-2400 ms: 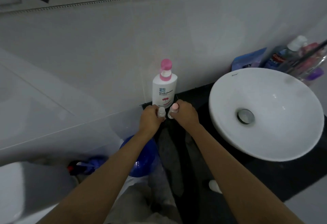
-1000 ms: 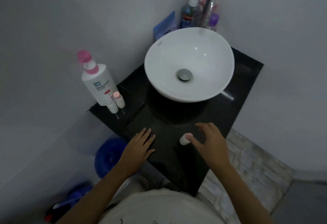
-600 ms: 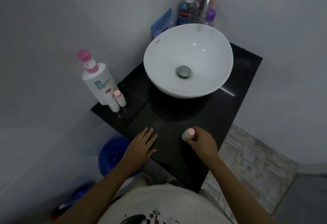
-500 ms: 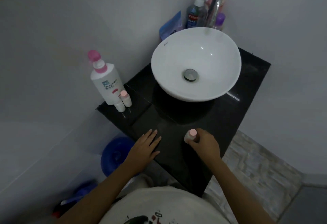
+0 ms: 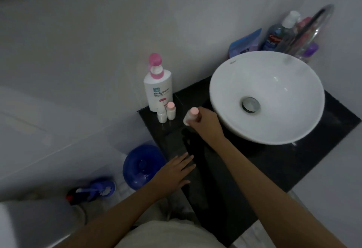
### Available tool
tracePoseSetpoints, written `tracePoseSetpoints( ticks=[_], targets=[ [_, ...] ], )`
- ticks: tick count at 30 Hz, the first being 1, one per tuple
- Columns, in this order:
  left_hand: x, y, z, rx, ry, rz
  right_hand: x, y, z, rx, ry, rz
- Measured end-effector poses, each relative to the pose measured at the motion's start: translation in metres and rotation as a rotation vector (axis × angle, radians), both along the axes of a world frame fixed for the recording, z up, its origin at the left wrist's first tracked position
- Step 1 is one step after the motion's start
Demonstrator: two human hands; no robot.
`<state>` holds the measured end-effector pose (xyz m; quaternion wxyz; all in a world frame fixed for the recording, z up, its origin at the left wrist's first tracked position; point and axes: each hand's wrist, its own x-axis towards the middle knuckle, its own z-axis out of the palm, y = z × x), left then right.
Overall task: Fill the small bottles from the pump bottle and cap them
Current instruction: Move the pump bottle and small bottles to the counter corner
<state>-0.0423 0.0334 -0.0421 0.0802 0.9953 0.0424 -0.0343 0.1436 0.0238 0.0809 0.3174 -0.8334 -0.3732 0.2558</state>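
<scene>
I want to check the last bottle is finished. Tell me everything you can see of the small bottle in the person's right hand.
The small bottle is white, likely plastic, with a pale pink cap on top, so it looks capped. The right hand grips its body from the right side, fingers wrapped around it, hiding part of it. It tilts slightly, cap uppermost, over the black counter, between the white basin and the two small bottles by the pump bottle. Whether its base touches the counter is unclear; its contents cannot be seen.
</scene>
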Motion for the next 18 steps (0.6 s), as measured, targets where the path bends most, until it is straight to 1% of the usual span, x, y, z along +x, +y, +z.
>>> tracePoseSetpoints(
  ticks=[4, 7, 10, 14, 18],
  targets=[
    [0.000, 0.002, -0.002, 0.003, -0.004, 0.030, 0.007, 0.042, -0.002, -0.069, -0.041, 0.094],
    [-0.003, 0.000, -0.004, 0.009, -0.005, 0.071, 0.011, 0.060, -0.010, -0.090, -0.051, 0.118],
    [-0.005, -0.005, -0.007, -0.012, -0.007, 0.115, 0.012, 0.070, -0.020, -0.113, -0.023, 0.124],
    [-0.007, -0.008, -0.010, -0.017, -0.015, 0.138, 0.012, 0.079, -0.030, -0.151, -0.057, 0.208],
    [-0.007, -0.009, -0.010, -0.023, -0.011, 0.152, 0.013, 0.087, -0.036, -0.197, -0.035, 0.256]
  ],
)
